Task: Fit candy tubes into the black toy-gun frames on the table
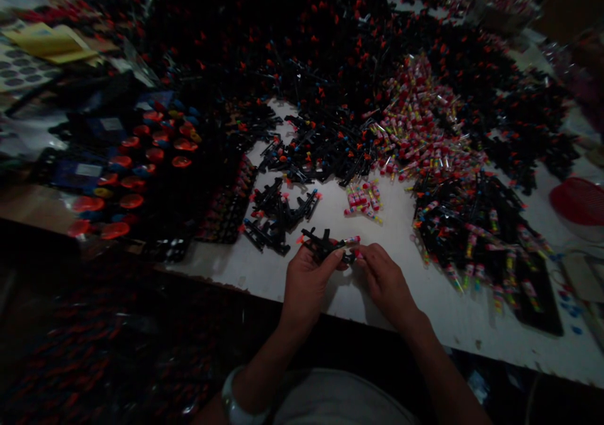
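Black plastic toy piece (pixel 323 244) with small candy tube (pixel 352 240) at its right end: pinched between left hand (pixel 306 281) and right hand (pixel 384 277), above white table (pixel 425 299) near edge. Small black-piece cluster (pixel 278 214) just beyond; candy tube heap (pixel 419 129) farther back.

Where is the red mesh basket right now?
In the head view the red mesh basket sits at the far right edge of the white table, right of the black toy pile.

Single head-worn view, looking forward and steeply down over the near edge of the bench (pixel 415 299), fairly close.
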Available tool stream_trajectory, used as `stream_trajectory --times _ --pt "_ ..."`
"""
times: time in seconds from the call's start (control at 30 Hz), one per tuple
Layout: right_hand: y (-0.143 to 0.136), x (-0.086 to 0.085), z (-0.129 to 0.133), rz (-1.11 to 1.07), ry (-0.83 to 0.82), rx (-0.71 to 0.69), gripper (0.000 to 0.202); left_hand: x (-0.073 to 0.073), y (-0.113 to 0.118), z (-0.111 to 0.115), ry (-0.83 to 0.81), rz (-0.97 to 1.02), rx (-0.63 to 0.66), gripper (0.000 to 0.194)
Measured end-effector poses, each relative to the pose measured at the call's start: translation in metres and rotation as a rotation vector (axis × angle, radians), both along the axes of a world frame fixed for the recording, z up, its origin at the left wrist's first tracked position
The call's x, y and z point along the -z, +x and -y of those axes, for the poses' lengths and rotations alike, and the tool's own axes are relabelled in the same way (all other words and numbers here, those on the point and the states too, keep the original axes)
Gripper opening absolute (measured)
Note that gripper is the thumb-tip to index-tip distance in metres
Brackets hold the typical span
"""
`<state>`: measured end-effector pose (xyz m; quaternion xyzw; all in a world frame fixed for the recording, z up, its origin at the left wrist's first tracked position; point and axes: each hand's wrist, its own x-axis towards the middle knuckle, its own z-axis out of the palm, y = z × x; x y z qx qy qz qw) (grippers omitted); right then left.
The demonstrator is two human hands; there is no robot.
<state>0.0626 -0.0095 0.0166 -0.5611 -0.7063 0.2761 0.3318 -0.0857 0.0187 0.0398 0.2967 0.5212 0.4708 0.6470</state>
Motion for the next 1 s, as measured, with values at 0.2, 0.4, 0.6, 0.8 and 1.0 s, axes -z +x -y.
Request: stream_trajectory --times 0.2,0.4,0.6,0.8,1.0 --pt "-0.005 0.001 0.008 0.117 0.053 -0.011 0.023 0.003 0.003 0.002 -0.024 0.001 -0.025 0.024" --pt "-0.007 0.005 0.015 0.26 0.108 0.093 0.023 -0.001 0.013 0.003 0.007 0.022 0.084 0.028" --pt "0.057 -0.02 0.01 0.448 0.298 0.537 0.034 -0.006 -0.018 -0.014 0.295 -0.476 0.141 0.026" --pt "0.02 -0.014 -0.015 0.508 0.214 0.426 0.033 0.003 -0.034 -0.059 0.532 -1.397 0.061 0.031" --pt "-0.032 0.003 -0.02 0.619 0.027 0.328 0.03 0.007 -0.02 -0.072 0.518 -1.659 0.28 0.019"
